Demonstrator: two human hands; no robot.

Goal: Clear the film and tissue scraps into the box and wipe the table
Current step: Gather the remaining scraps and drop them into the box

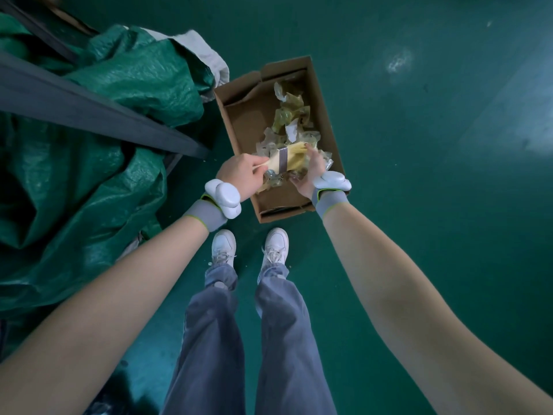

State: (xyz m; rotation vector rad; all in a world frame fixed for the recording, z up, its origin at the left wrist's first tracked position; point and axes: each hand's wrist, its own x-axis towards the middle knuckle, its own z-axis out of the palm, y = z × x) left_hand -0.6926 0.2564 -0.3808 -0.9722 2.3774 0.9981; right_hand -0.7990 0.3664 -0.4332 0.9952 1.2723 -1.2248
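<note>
Your left hand [239,172] pinches the yellowish film bundle [287,158] over the cardboard box [324,115], at twelve o'clock from your shoes [250,244]. Your right hand [311,172] cups the bundle's other end, its fingers partly hidden. The scraps [291,121] inside blur together.

Green tarpaulin [98,163] beside green floor [434,145]

Cardboard box [239,115] on green floor [419,205]

Open cardboard box [239,121], yellowish scraps [291,121] inside
</note>
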